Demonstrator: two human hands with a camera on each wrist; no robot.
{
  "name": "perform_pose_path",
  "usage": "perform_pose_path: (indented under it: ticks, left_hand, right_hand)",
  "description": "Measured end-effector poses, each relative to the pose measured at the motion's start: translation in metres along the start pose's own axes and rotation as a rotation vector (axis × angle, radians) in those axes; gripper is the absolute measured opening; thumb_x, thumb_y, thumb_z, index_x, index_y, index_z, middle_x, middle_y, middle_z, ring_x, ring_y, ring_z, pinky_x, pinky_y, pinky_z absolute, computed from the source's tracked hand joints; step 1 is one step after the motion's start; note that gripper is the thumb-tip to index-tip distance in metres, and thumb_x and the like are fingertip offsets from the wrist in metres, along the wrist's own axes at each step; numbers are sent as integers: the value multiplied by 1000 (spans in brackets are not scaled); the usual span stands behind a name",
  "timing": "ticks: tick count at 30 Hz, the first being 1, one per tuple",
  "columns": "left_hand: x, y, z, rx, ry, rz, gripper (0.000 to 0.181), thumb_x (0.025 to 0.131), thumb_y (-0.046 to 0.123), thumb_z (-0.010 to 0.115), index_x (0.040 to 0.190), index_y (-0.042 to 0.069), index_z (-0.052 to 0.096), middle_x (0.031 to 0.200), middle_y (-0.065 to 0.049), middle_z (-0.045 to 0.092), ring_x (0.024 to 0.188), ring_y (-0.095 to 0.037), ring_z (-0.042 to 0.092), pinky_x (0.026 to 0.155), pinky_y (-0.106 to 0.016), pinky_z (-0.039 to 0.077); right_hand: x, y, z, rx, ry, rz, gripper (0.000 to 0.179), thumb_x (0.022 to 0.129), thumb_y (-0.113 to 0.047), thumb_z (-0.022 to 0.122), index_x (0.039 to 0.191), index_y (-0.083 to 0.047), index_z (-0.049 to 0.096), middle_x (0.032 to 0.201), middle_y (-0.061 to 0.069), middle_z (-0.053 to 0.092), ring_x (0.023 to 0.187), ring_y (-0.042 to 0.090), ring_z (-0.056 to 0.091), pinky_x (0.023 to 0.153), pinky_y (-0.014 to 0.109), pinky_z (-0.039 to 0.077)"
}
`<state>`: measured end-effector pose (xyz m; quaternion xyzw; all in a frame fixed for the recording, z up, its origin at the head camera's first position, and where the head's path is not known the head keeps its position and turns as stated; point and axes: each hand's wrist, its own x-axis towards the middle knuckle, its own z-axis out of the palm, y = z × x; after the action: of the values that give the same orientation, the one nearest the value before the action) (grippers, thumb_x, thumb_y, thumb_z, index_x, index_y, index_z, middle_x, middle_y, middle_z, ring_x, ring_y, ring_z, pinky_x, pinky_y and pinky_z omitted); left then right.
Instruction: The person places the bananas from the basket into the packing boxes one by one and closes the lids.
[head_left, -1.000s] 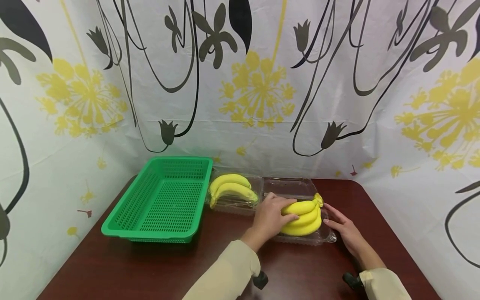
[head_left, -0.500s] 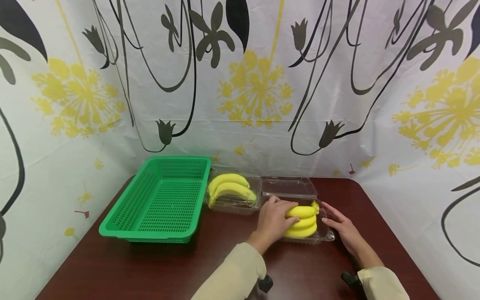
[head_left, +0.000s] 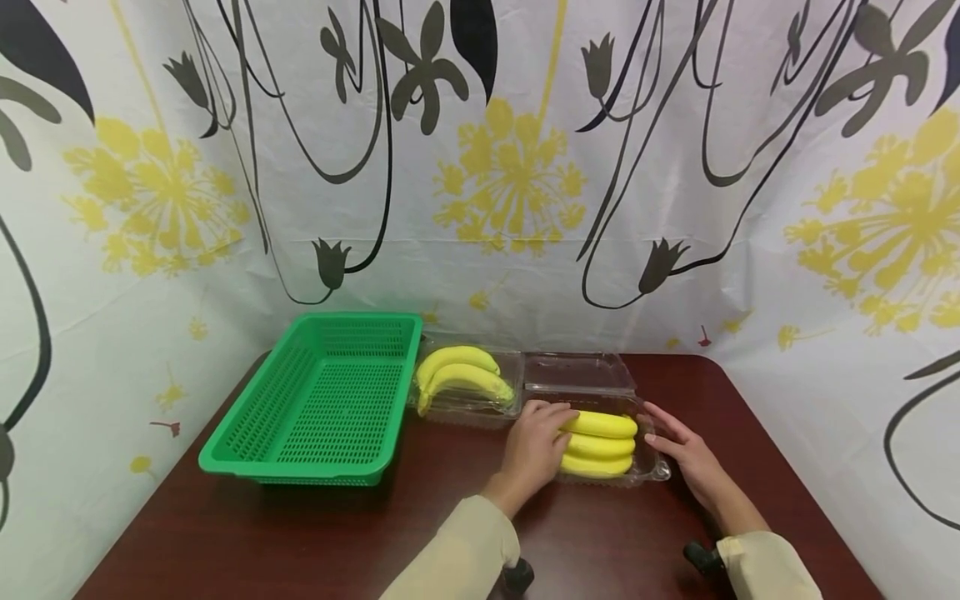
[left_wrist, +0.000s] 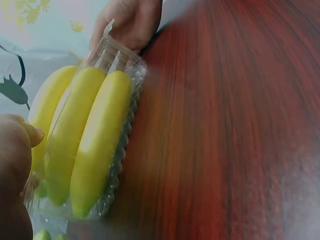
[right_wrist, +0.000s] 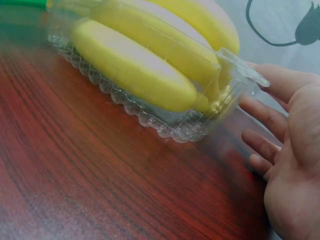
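Nearest, the dark red surface (head_left: 315, 542) lies beneath both sleeves. The left hand (head_left: 531, 450) is at the left end of a banana bunch (head_left: 600, 446), fingers bent over its edge; whether they grip or merely rest there, I cannot tell. The right hand (head_left: 693, 462) steadies the right end of the clear container (right_wrist: 150, 120), fingers relaxed and touching its wall, gripping nothing that can be seen. Change noted: the bunch has come down into this container, its stem end, formerly raised over the right wall, now lying inside that wall, and the left hand has drawn back to the left, off the middle of the fruit. In my judgement the placing of the bunch is all but done, with only settling or release outstanding; full seating is not confirmed, as the far banana appears to stand above the wall. At left, the green basket (head_left: 300, 475) shows no contents. Farther back, a second clear container (head_left: 480, 419) holds other bananas (head_left: 467, 377). Beside it on the right, the lid (head_left: 577, 372) lies open beyond the filled container, before the patterned wall covering (head_left: 525, 308).
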<state>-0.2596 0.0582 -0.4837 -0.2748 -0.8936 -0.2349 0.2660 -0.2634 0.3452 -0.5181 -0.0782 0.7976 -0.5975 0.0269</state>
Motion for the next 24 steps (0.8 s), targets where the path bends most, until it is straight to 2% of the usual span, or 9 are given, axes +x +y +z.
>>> perform_pose_path:
  ticks: [5,11,16,20,24]
  left_hand:
    - [-7,-8,-5,-43,89,-43,31,84,20,77,115,20,73,121,5,66,108,-16,55,92,-28,46]
    - [-21,-20,-8,-161,211,-162,28,82,19,78,110,17,74,116,2,66,107,-18,56,90,-33,48]
    - [-35,-24,-7,-271,248,-297,25,85,19,76,109,16,73,112,0,62,105,-20,55,88,-37,48]
    - [-43,-21,-6,-448,256,-434,26,87,19,74,113,12,71,107,-1,62,96,-17,58,78,-34,52]
    - [-49,-19,-1,-716,219,-571,35,88,19,73,121,8,65,105,-4,64,82,-14,61,64,-27,52]
  right_hand:
    - [1,-1,-1,-5,1,-4,65,98,-30,59,154,-15,30,147,20,41,116,-8,44,88,12,39]
    - [0,0,0,7,9,-14,63,99,-28,59,154,-13,31,146,18,43,117,-9,43,88,12,39]
    - [-2,0,0,24,19,-36,64,99,-26,58,154,-11,30,143,8,49,118,-9,44,88,13,41]
    - [-3,1,1,34,26,-54,64,99,-25,58,154,-11,29,139,1,53,117,-10,44,87,12,41]
    - [-3,0,2,19,26,-41,64,101,-29,54,155,-10,25,141,11,50,114,-9,46,87,14,42]
